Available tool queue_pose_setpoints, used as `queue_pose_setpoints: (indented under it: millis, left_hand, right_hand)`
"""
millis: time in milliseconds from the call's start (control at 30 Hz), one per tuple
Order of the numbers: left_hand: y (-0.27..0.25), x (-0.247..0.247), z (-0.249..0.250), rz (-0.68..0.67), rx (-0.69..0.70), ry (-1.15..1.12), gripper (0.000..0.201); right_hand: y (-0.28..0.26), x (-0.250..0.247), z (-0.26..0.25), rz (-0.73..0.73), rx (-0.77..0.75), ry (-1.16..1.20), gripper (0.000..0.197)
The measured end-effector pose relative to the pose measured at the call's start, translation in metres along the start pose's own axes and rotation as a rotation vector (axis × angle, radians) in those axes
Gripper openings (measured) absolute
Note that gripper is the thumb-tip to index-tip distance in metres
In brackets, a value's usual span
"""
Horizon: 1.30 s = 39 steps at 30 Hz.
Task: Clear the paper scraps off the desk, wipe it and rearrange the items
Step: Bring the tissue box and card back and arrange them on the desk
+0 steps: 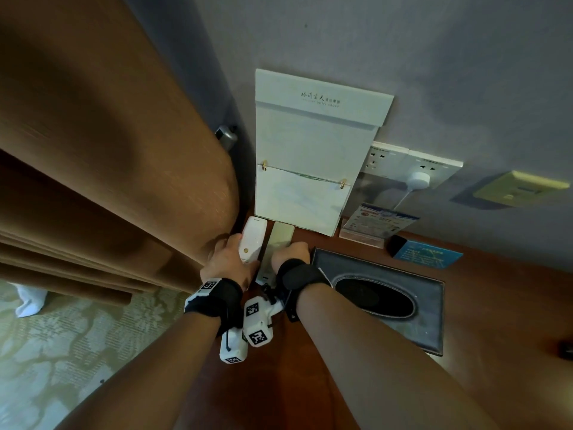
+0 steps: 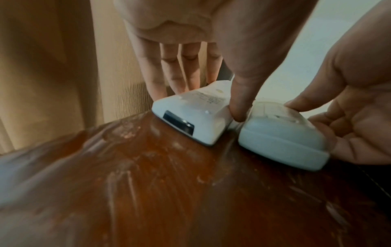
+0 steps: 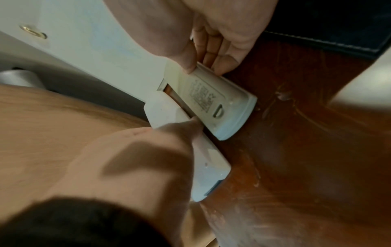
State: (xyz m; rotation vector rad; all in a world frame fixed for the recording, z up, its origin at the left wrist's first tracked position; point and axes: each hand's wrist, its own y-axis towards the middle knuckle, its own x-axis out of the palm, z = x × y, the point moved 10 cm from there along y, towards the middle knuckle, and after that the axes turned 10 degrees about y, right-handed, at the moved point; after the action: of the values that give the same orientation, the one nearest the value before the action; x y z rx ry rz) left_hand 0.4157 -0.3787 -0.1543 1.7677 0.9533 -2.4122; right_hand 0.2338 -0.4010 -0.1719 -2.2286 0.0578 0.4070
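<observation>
Entry 1. My left fingers (image 2: 169, 73): four set down the far edge of the white remote (image 2: 196, 115), thumb on its near edge in the gap between the two remotes. Narrow, pinching it. My left hand (image 1: 228, 263) is close against the curtain (image 1: 93, 150).

Entry 2. My right fingers (image 3: 222, 60): closed with the thumb on the sides of the cream remote (image 3: 213, 98), near its far end. My right hand (image 1: 291, 252) is just left of the dark tissue box (image 1: 428, 324).

Entry 3. Remotes: both on the desk (image 1: 496, 305), printed backs up, side by side with a slim gap, far ends close to the white folder stand (image 1: 310, 144).

Entry 4. Desk: streaked wood; no paper scraps in view.

Entry 5. Step, as I judge it: rearranging, the clearing and wiping seemingly done.

Entry 6. Next move calls for: a small, even nudge from both hands to bring the pair parallel, then a light release so neither skids. Whether they want turning buttons-up, I cannot tell.
</observation>
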Motion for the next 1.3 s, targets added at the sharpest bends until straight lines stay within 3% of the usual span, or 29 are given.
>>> queue_pose_setpoints:
  millis: [200,400,533,600,667,767,833,900,967,1067,1300]
  left_hand:
    - [-0.006,-0.004,0.004,-0.009,-0.014,-0.030,0.057]
    - [-0.026,-0.019,0.021,0.075,0.049,-0.021,0.059]
    - [-0.059,-0.025,0.065,0.165,0.200,-0.071,0.049]
    - [-0.076,-0.009,0.090,0.086,0.251,-0.109,0.053]
    - [-0.089,0.013,0.113,-0.040,0.280,-0.118,0.071]
    - [-0.099,0.029,0.134,-0.103,0.275,-0.032,0.088]
    - [-0.101,0.028,0.137,-0.074,0.242,-0.020,0.082]
    - [-0.102,0.025,0.139,-0.046,0.217,-0.024,0.073]
    - [-0.101,0.023,0.139,-0.039,0.198,-0.025,0.066]
    - [-0.100,0.016,0.142,-0.021,0.185,-0.029,0.059]
    - [-0.085,-0.002,0.132,-0.030,0.147,-0.026,0.060]
  right_hand:
    - [-0.008,0.001,-0.007,0.027,-0.086,-0.034,0.034]
    - [-0.042,-0.021,-0.020,-0.048,-0.249,0.142,0.030]
    - [-0.074,-0.090,-0.022,-0.003,-0.432,0.153,0.028]
    - [-0.084,-0.144,-0.007,0.133,-0.493,0.053,0.029]
    - [-0.087,-0.203,0.016,0.332,-0.459,-0.115,0.034]
    - [-0.081,-0.271,0.064,0.512,-0.199,-0.254,0.061]
    - [-0.075,-0.291,0.094,0.502,-0.059,-0.240,0.079]
    - [-0.070,-0.295,0.111,0.440,-0.045,-0.105,0.088]
    - [-0.067,-0.287,0.118,0.352,-0.080,0.090,0.080]
    - [-0.065,-0.277,0.116,0.309,-0.118,0.133,0.060]
    - [-0.050,-0.261,0.092,0.256,-0.135,0.133,0.057]
